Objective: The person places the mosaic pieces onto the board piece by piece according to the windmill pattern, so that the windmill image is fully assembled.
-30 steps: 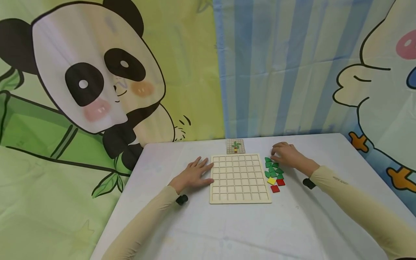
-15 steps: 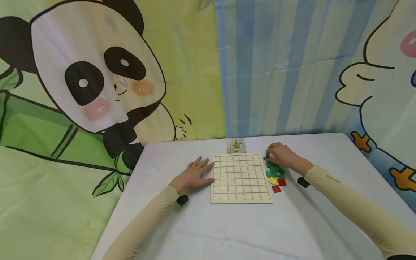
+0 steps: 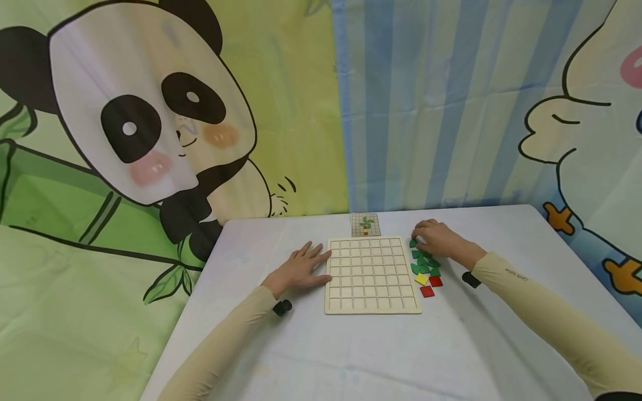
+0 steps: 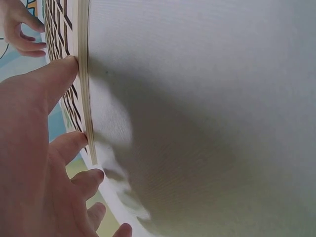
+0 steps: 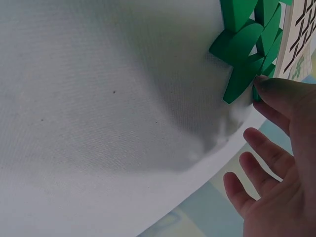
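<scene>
Spread fingers of my left hand [image 3: 298,272] [image 4: 44,153] touch the left edge of a pale wooden grid board [image 3: 373,275] [image 4: 83,94], thumb and index on its rim. To the board's right lie several green pieces [image 3: 424,268] [image 5: 239,44], some overlapping. At their far end my right hand [image 3: 442,238] [image 5: 291,143] pinches one green piece [image 5: 255,93] between thumb and index finger, its other fingers held apart. The hand covers part of the green group in the head view.
A small card [image 3: 365,225] with a printed grid and a green picture lies behind the board. A yellow piece [image 3: 422,279] and two red pieces [image 3: 427,291] lie at the near end of the green ones. A cartoon-printed curtain [image 3: 301,111] stands behind the table.
My right hand has moved left to the far end of the green pieces, and its thumb and index finger have come together on one. My left hand has stayed in place.
</scene>
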`<state>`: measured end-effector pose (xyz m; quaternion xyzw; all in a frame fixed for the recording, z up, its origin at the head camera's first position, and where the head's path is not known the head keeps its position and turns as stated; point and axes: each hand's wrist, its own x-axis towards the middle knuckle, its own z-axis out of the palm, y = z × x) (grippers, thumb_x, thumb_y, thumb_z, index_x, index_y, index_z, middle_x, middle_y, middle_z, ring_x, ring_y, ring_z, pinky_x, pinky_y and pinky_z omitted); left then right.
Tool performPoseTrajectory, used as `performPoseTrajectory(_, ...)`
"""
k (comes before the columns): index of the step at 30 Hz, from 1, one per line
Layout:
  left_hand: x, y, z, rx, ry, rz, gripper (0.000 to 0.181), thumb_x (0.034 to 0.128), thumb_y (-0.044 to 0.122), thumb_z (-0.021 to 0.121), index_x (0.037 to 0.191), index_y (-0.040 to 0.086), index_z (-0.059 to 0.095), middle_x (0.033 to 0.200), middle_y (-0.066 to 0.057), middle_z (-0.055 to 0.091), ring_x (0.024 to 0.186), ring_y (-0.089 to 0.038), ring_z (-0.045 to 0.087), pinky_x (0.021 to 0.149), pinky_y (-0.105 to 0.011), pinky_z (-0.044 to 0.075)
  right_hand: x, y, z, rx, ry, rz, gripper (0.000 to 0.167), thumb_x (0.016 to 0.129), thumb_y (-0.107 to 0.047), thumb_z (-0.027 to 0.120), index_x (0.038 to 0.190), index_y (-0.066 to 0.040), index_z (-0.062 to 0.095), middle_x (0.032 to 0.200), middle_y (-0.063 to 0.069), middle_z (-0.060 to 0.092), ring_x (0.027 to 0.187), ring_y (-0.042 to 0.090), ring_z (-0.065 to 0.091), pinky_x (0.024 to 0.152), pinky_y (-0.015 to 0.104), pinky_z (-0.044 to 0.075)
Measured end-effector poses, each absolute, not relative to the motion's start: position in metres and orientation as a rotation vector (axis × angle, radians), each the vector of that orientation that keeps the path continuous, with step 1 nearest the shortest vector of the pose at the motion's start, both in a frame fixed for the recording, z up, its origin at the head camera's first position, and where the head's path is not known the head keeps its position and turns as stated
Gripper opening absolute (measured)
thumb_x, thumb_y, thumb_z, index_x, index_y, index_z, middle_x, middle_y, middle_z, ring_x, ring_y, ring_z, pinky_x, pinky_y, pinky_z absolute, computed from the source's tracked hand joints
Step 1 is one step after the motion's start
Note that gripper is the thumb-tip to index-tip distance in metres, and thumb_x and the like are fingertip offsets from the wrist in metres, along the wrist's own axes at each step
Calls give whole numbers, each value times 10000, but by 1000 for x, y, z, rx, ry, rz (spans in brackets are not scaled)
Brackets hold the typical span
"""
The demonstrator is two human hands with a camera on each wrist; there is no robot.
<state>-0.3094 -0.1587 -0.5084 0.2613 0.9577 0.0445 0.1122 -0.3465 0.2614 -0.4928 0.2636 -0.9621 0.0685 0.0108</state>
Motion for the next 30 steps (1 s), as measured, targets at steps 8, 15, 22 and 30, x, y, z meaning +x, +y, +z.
performPoseTrajectory(8,-310,-159,-511,773,2817,128,819,927,764,416,1608,349,226,1701,-28,150,1582,-316,26,1234,-551,180,-346,262,-487,812,-3025,254,226,917,-184,728,1120,-84,735,1256,195,640,1238,439,518,984,662,439)
performPoseTrajectory(15,-310,-159,-510,775,2810,120,831,924,767,419,1610,341,223,1701,-35,149,1583,-313,29,1233,-552,182,-349,262,-484,834,-3033,256,257,910,-187,738,1148,-88,732,1242,172,666,1231,423,542,982,635,444)
performPoseTrajectory(22,-310,-159,-509,779,2802,128,834,920,773,417,1609,346,222,1701,-36,149,1583,-314,31,1234,-549,181,-349,257,-482,888,-3044,252,279,915,-178,736,1176,-82,721,1211,156,680,1131,374,599,982,564,494)
performPoseTrajectory(30,-309,-160,-509,774,2805,140,832,920,778,406,1609,349,221,1700,-36,156,1582,-318,33,1233,-560,183,-346,245,-470,961,-3012,262,265,916,-177,740,1165,-87,722,1188,142,680,1097,351,621,954,530,523)
